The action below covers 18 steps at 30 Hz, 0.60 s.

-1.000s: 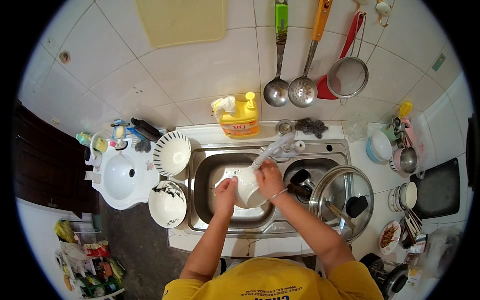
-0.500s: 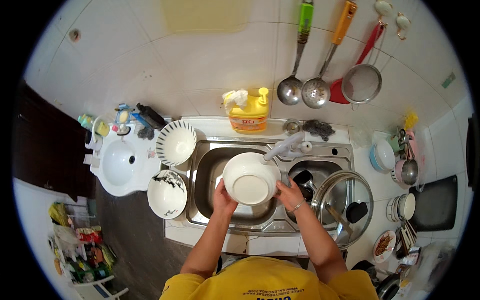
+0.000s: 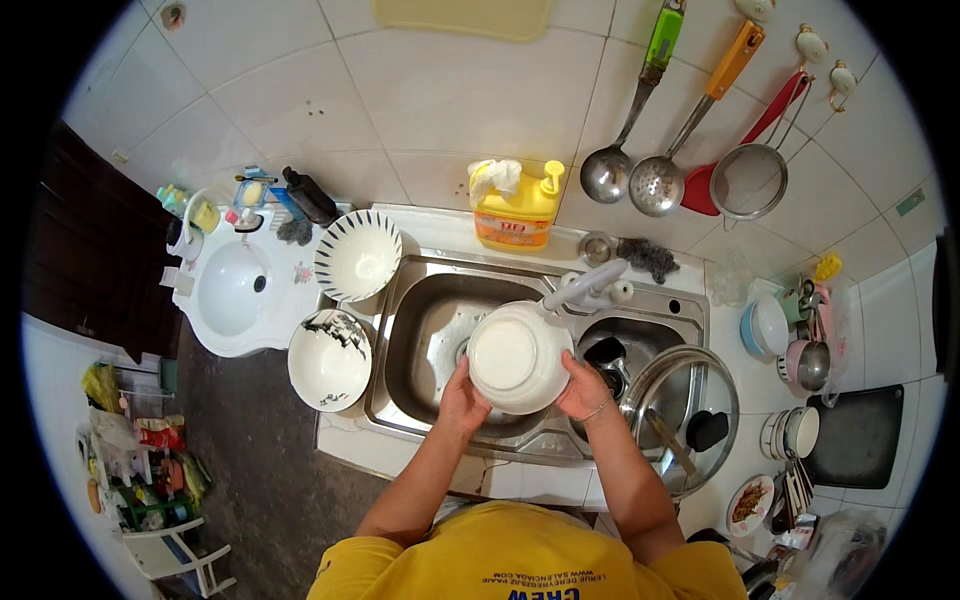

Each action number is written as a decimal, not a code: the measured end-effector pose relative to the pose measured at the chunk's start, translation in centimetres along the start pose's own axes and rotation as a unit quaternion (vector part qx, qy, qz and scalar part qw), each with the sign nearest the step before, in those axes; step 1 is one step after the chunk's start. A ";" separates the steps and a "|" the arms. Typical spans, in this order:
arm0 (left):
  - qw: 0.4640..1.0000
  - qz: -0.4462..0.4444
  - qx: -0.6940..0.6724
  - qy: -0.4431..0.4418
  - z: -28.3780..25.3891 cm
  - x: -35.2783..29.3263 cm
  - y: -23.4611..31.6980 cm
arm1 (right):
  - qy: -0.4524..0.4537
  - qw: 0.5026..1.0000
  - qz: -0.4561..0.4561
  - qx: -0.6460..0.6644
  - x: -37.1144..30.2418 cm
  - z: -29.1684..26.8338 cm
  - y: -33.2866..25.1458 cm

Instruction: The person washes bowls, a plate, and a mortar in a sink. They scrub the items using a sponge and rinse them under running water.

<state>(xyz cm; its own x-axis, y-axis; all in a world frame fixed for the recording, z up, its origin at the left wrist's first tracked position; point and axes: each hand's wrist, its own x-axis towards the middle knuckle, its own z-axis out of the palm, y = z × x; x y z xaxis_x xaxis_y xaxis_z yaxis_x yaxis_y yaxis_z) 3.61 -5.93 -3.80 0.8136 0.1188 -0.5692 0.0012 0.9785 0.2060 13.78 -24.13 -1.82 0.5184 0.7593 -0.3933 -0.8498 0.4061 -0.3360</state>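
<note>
A white bowl is held over the large sink basin, its underside and round foot ring turned up toward me. My left hand grips its lower left side, fingers partly hidden by the bowl. On the lower right side, my right hand has its thumb against the bowl and wears a thin bracelet. The white faucet reaches over the bowl's upper edge. Left of the basin are a bowl with dark stripes round its rim and a bowl with a black painted pattern.
The smaller basin holds a black utensil, with a glass lid at its right. Behind the sink stand a yellow pump bottle and a dark scrubber. A ladle, skimmer and strainer hang on the wall.
The bowl has turned and tilted in my hands, so its foot ring sits farther up and left on it. Both hands still hold it. The whole view has shifted slightly.
</note>
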 end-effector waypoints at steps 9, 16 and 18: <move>0.998 -0.035 0.044 -0.009 -1.7 0.0 0.8 | 0.069 0.994 -0.016 0.078 0.6 -0.3 0.9; 0.953 -0.020 0.286 0.101 0.1 -1.8 1.1 | 0.080 0.995 -0.051 0.040 0.2 0.6 0.8; 0.921 0.014 0.374 0.113 0.7 -2.4 0.8 | 0.137 0.982 -0.118 -0.048 0.0 1.7 1.6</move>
<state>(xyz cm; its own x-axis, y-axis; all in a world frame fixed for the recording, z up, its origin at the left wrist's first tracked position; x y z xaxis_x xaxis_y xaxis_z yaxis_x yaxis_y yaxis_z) 2.05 -5.52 -1.70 0.6783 0.2566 -0.6885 0.4500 0.5957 0.6654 12.30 -22.62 -0.95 0.7176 0.4794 -0.5052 -0.6965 0.4942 -0.5203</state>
